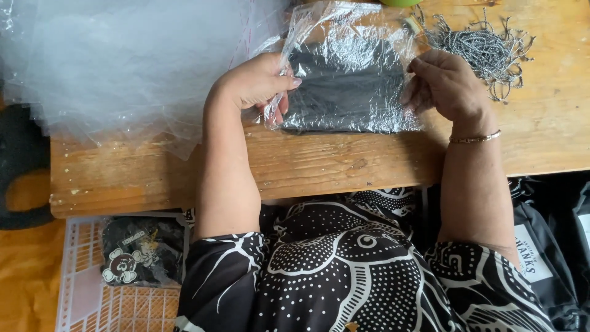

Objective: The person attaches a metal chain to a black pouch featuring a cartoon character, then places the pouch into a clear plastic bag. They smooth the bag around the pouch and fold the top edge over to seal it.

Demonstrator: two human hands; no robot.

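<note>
Bagged cloth (350, 86) on table (344, 163) between hands, plastic sheets (117, 61) left, perhaps cords (485, 52) right.

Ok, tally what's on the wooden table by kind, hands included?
Hands: 2, left hand and right hand, both holding the bagged cloth
Clear bag with folded black cloth: 1
Heap of loose clear bags: 1
Bundle of grey cords: 1
Green thing at the far edge: 1
Total: 6

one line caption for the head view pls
Left hand and right hand hold a bagged black garment on a wooden table.
</note>
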